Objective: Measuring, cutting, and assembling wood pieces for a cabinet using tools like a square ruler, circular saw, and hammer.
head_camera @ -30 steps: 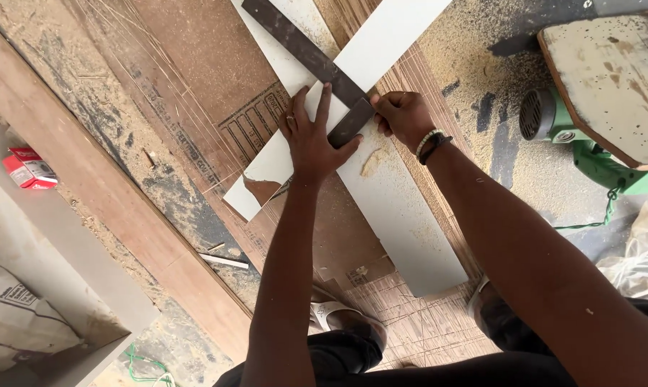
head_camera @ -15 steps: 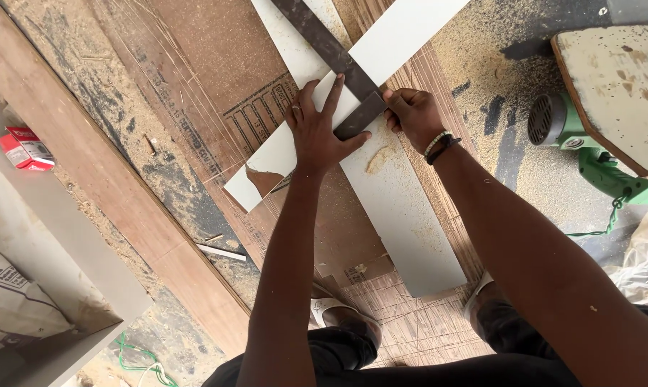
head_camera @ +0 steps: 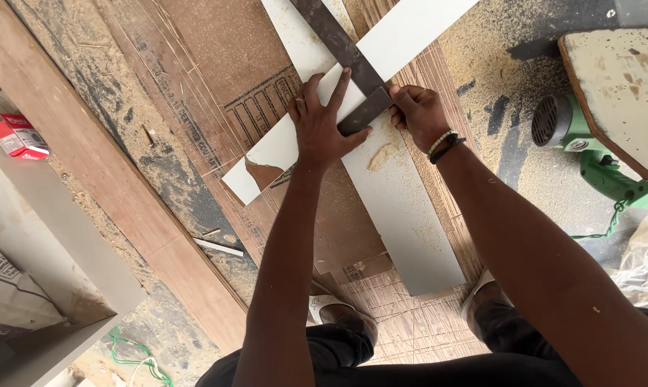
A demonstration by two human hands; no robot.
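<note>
Fingers of the left hand [head_camera: 322,123] spread flat, pinning the dark metal square [head_camera: 347,59] where two white boards [head_camera: 403,208] cross, so it cannot slide. The right hand [head_camera: 417,113] pinches the square's short arm [head_camera: 365,113] against the board edge. A green power tool [head_camera: 589,154] sits right.

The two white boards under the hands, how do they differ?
The upper white board lies across on top, slanting up to the right; the lower white board runs beneath it, toward the person's feet. The upper one has a chipped brown corner at its left end; the lower carries a sawdust patch. The left hand presses the upper one. Both are flat, narrow and white.
</note>
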